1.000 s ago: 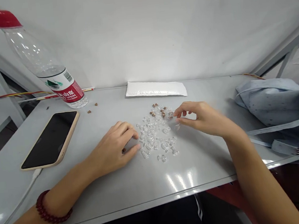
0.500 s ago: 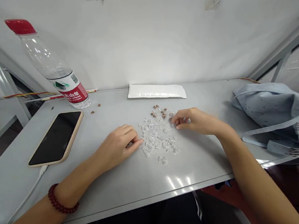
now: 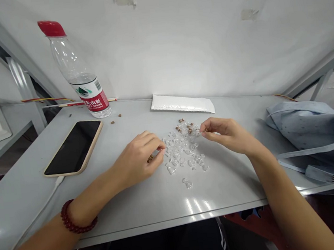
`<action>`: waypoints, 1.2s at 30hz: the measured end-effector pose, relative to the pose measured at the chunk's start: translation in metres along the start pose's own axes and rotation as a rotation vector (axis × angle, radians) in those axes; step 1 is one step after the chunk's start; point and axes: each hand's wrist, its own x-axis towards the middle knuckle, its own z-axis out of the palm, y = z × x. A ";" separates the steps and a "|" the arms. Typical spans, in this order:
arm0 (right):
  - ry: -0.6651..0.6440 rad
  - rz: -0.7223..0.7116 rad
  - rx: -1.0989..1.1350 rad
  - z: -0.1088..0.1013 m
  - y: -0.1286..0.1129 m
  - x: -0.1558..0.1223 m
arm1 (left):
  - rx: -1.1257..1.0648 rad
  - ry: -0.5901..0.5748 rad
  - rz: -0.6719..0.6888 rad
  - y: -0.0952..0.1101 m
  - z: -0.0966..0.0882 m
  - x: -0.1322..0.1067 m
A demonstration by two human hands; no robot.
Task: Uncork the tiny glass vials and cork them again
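On the grey desk lies a loose pile of small clear plastic pieces (image 3: pixel 177 151), some shaped like little bottles. Small brown bits (image 3: pixel 190 128) are mixed into its far side. At the pile's right edge my right hand (image 3: pixel 227 134) pinches a small clear plastic piece (image 3: pixel 198 130) between thumb and fingers. My left hand (image 3: pixel 142 155) rests on the left side, fingers curled and thumb close to the forefinger at the pile's edge. Several brown bits (image 3: pixel 150 158) show under its curled fingers. What its fingertips hold, if anything, cannot be made out. One clear piece (image 3: pixel 187 183) lies apart, nearer the front.
A phone (image 3: pixel 74 148) on a white cable lies at the left. Behind it stands a red-capped water bottle (image 3: pixel 88 89). A white packet (image 3: pixel 182 103) lies along the wall. Pale blue cloth (image 3: pixel 310 126) fills the right end. The front edge (image 3: pixel 154 228) runs close to me.
The whole view has shifted, so things sit further right. My right hand has lifted slightly, with a clear piece at its fingertips. My left hand has turned a little, showing brown bits beneath.
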 end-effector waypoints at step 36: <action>0.284 -0.185 -0.380 0.008 -0.008 -0.001 | 0.011 -0.303 -0.191 -0.017 -0.030 -0.001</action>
